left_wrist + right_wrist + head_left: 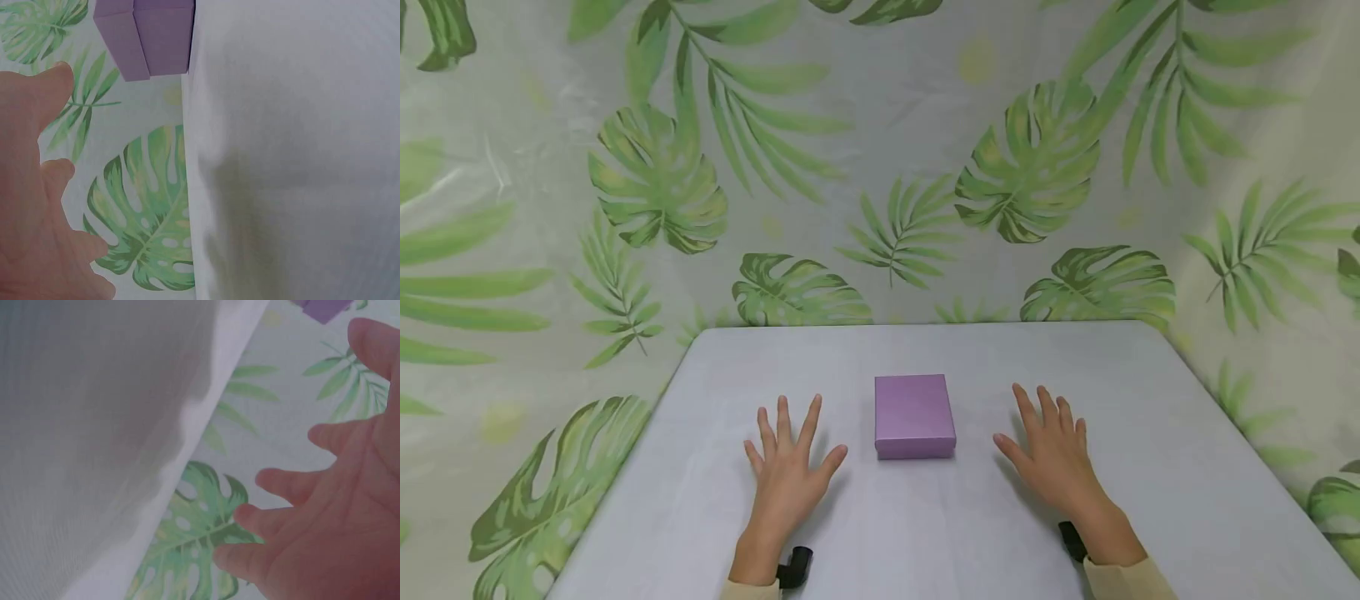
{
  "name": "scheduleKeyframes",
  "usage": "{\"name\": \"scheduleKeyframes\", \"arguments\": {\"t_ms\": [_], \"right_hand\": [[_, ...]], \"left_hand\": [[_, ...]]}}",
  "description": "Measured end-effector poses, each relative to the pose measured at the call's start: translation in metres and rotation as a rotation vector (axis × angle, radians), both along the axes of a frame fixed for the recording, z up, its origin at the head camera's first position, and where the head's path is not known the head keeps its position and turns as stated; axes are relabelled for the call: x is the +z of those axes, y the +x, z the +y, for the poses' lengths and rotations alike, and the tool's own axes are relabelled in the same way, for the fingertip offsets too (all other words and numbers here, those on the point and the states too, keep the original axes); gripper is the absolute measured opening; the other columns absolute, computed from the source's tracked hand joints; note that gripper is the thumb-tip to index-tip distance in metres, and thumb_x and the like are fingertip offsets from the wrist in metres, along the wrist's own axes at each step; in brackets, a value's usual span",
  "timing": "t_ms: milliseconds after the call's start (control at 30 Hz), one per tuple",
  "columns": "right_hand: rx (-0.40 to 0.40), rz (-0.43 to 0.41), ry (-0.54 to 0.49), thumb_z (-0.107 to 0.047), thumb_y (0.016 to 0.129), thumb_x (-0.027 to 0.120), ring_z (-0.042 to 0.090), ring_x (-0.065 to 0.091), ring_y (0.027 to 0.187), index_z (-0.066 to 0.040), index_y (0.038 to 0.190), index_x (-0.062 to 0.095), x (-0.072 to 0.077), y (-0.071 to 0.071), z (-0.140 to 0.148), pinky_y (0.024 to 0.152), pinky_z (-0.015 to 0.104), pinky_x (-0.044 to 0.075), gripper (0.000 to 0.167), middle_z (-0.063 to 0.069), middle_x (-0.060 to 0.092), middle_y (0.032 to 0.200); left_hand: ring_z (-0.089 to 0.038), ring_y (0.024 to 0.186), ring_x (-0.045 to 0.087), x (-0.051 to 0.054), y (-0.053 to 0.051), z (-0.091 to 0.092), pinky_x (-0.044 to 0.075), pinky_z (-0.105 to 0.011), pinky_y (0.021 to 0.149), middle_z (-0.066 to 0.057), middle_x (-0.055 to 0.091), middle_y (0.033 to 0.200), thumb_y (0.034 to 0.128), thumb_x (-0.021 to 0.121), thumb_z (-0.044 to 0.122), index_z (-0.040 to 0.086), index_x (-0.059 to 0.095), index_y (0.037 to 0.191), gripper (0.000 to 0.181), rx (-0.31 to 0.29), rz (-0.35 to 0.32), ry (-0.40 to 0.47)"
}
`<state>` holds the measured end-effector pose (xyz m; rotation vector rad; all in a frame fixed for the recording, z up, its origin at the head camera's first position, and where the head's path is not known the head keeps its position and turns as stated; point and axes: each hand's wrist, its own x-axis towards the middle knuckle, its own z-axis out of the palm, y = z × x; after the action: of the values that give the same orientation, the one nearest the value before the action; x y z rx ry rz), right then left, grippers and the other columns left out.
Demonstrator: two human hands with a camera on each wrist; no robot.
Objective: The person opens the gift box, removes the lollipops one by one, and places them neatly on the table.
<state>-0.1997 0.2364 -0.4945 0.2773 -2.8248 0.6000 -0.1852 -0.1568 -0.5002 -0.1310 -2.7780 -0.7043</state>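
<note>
A closed purple box (913,408) sits on the white table, between my two hands. To its left is my left hand (786,483), palm down with fingers spread and nothing in it. On the other side, my right hand (1060,467) also has its fingers spread and holds nothing. Neither hand touches the box. In the left wrist view the box (162,40) shows at the top, beyond the thumb of the left hand (31,200). Only a corner of the box (328,307) appears in the right wrist view, above the right hand (337,512).
The table (917,533) has a white cover and rounded far corners. Behind it and along its sides hangs a curtain (910,142) printed with green leaves. Each wrist wears a black camera mount, seen on the left (796,568) and the right (1072,542).
</note>
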Motion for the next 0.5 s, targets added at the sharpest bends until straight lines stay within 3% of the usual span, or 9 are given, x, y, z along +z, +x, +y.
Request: {"name": "scheduleKeyframes", "arguments": {"t_ms": [233, 400, 500], "right_hand": [[0.044, -0.039, -0.061, -0.052, 0.098, 0.059, 0.060, 0.011, 0.142, -0.014, 0.162, 0.017, 0.003, -0.002, -0.004, 0.102, 0.080, 0.022, 0.086, 0.031, 0.013, 0.161], [0.128, -0.074, -0.143, -0.047, 0.098, 0.063, 0.053, 0.014, 0.145, -0.016, 0.162, 0.017, 0.007, -0.005, -0.016, 0.097, 0.075, 0.036, 0.085, 0.029, 0.015, 0.161], [0.156, -0.068, -0.158, -0.040, 0.096, 0.068, 0.047, 0.019, 0.145, -0.017, 0.162, 0.017, 0.011, -0.008, -0.022, 0.101, 0.070, 0.037, 0.087, 0.028, 0.019, 0.160]], "left_hand": [[-0.042, 0.150, -0.016, -0.001, -0.004, 0.006, 0.000, -0.081, 0.106, -0.014, 0.005, 0.168, 0.0931, 0.050, 0.071, 0.045, 0.013, 0.160, 0.081, -0.051, -0.027, 0.080], [-0.042, 0.151, -0.010, -0.003, -0.004, 0.011, 0.012, -0.079, 0.107, -0.010, 0.007, 0.168, 0.0944, 0.058, 0.062, 0.047, 0.014, 0.159, 0.080, -0.080, -0.060, 0.209], [-0.041, 0.151, -0.007, -0.001, -0.005, 0.016, 0.019, -0.079, 0.106, -0.006, 0.007, 0.168, 0.0941, 0.060, 0.061, 0.048, 0.014, 0.159, 0.080, -0.121, -0.091, 0.299]]}}
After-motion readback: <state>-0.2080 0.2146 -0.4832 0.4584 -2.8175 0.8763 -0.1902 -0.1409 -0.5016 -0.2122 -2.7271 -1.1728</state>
